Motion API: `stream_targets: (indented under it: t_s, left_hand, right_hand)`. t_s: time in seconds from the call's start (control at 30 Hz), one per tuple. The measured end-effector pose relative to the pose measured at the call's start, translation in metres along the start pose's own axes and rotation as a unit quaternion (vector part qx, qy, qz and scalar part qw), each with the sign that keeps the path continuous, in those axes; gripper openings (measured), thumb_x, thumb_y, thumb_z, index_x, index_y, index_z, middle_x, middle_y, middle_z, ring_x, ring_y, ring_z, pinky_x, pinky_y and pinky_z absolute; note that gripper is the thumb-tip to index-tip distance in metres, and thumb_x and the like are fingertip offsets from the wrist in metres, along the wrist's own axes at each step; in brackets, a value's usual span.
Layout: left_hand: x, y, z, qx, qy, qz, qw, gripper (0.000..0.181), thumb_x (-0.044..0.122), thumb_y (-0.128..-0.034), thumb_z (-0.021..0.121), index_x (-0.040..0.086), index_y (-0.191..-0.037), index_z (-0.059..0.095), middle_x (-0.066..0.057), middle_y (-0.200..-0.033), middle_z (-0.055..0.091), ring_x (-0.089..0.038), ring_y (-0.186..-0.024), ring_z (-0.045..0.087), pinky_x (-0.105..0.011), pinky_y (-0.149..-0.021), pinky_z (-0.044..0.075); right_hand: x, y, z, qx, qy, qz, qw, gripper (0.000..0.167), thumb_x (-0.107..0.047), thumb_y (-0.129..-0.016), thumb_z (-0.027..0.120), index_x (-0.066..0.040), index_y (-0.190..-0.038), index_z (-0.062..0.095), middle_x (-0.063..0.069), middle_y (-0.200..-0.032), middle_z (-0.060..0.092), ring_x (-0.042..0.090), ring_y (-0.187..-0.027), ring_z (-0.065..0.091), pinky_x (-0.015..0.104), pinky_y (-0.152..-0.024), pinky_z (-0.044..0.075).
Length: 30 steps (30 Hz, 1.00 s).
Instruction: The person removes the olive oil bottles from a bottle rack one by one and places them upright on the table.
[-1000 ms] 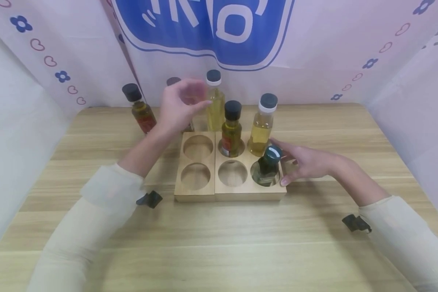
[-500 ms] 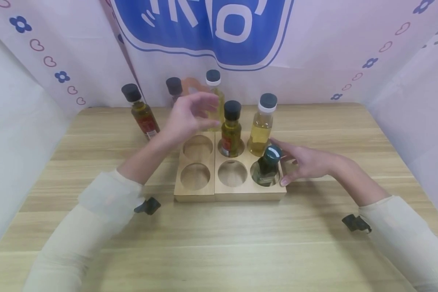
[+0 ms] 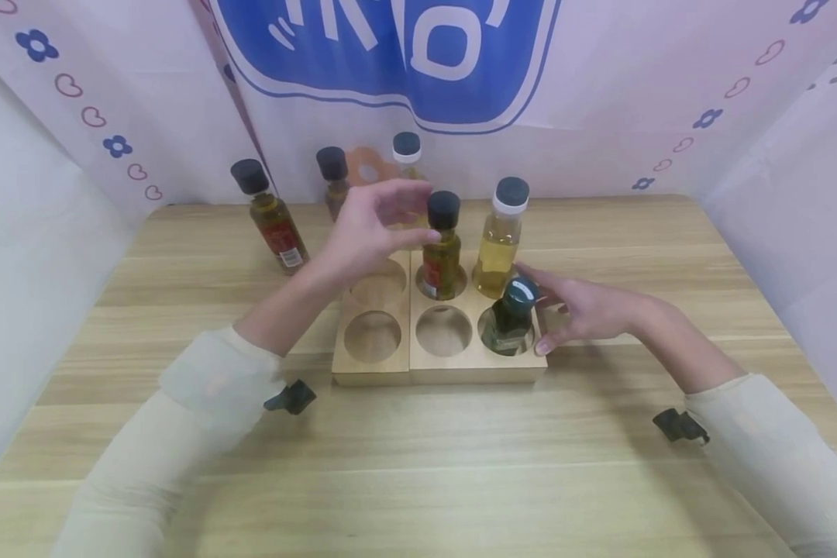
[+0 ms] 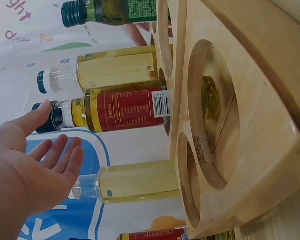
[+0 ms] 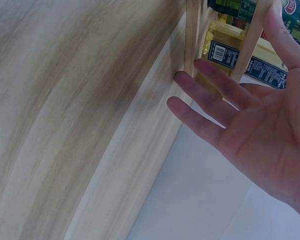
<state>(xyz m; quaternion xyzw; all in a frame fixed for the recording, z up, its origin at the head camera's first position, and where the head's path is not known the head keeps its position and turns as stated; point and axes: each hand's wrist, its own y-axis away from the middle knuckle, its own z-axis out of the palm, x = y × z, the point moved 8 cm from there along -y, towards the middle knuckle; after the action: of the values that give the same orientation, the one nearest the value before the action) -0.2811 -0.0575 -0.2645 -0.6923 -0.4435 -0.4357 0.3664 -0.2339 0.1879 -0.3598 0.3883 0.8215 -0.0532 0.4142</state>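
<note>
A wooden bottle rack with round holes stands mid-table. In its back row are a black-capped oil bottle with a red label and a pale yellow oil bottle. A dark green bottle leans in the front right hole. My left hand is beside the black-capped bottle, its thumb at the cap in the left wrist view; contact is unclear. Its fingers are relaxed, with nothing gripped. My right hand rests at the rack's right end, fingers spread in the right wrist view.
Behind the rack stand another pale yellow bottle, partly hidden by my left hand, and a dark-capped bottle. A red-labelled bottle stands farther left. A printed curtain hangs behind the wooden table.
My left hand has moved right and slightly down, from the bottles behind the rack to the black-capped bottle. The right hand and the racked bottles have stayed in place.
</note>
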Motion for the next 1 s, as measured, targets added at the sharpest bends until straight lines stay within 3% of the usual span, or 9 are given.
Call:
stream_targets:
  t_s: [0.17, 0.37, 0.6, 1.0]
  left_hand:
    - [0.000, -0.002, 0.001, 0.014, 0.026, -0.004, 0.9995, 0.059, 0.007, -0.0853, 0.086, 0.007, -0.140, 0.063, -0.008, -0.140, 0.066, -0.020, -0.123, 0.065, -0.028, -0.108, 0.051]
    - [0.001, -0.005, 0.007, 0.023, 0.057, 0.006, 0.9981, 0.057, 0.002, -0.0838, 0.085, 0.005, -0.137, 0.065, -0.013, -0.130, 0.071, -0.023, -0.117, 0.069, -0.031, -0.106, 0.053]
    - [0.002, -0.005, 0.010, 0.037, 0.071, 0.020, 0.9966, 0.054, -0.001, -0.0839, 0.085, 0.002, -0.134, 0.066, -0.016, -0.124, 0.073, -0.024, -0.113, 0.071, -0.031, -0.103, 0.055]
    - [0.003, -0.006, 0.013, 0.043, 0.072, 0.016, 0.9963, 0.053, -0.002, -0.0842, 0.084, 0.002, -0.134, 0.066, -0.015, -0.128, 0.072, -0.024, -0.114, 0.071, -0.033, -0.104, 0.055]
  right_hand:
    - [0.000, 0.000, 0.000, 0.000, -0.001, 0.002, 1.0000, 0.123, -0.026, -0.081, 0.090, 0.009, -0.161, 0.003, 0.033, -0.166, 0.015, 0.054, -0.135, 0.048, 0.070, -0.115, 0.034]
    - [-0.001, 0.000, -0.001, 0.001, 0.000, 0.003, 1.0000, 0.123, -0.025, -0.080, 0.090, 0.009, -0.161, 0.004, 0.033, -0.167, 0.015, 0.053, -0.135, 0.049, 0.069, -0.114, 0.035]
    - [0.000, 0.000, 0.000, 0.000, 0.001, 0.004, 1.0000, 0.123, -0.027, -0.080, 0.090, 0.008, -0.161, 0.004, 0.032, -0.167, 0.015, 0.053, -0.136, 0.048, 0.070, -0.114, 0.035]
    - [0.001, 0.001, 0.000, -0.001, 0.001, 0.007, 1.0000, 0.123, -0.027, -0.081, 0.089, 0.007, -0.162, 0.003, 0.032, -0.166, 0.020, 0.052, -0.136, 0.048, 0.071, -0.114, 0.035]
